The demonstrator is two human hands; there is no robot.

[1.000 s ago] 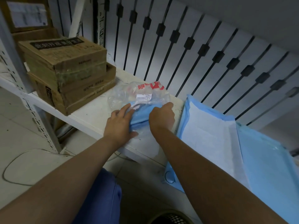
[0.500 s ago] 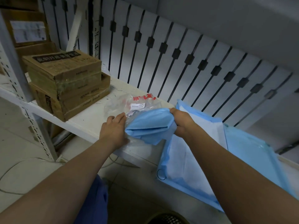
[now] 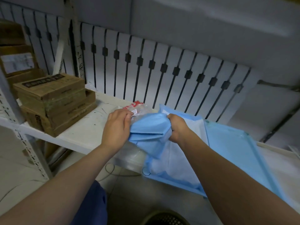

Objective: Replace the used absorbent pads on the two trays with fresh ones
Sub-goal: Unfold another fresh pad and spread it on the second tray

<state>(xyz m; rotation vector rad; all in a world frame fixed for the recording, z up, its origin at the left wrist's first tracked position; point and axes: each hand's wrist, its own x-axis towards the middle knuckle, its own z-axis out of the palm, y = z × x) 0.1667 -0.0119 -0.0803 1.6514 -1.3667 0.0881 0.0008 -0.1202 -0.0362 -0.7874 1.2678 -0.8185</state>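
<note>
The folded fresh pad (image 3: 146,129) was gripped at its right end by the closed right hand (image 3: 177,128), over the near edge of the shelf (image 3: 84,132). The plastic pack (image 3: 140,109) was pinched by the left hand (image 3: 116,125), fingers curled, presumably to restrain it during withdrawal.

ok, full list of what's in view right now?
folded pad: 1, blue, held above the shelf edge
bag: 1, clear with red print, on the shelf by the folded pad
spread pad: 1, white with blue border, laid flat right of the bag
blue sheet: 1, blue, right of the spread pad; pad or tray, cannot tell
boxes: several, brown, stacked at the shelf's left end
shelf: 1, white, under all of these
basket: 1, dark, bottom edge of view
cable: 1, pale, on the floor below the shelf
left hand: 1, grips the bag
right hand: 1, grips the folded pad
</note>
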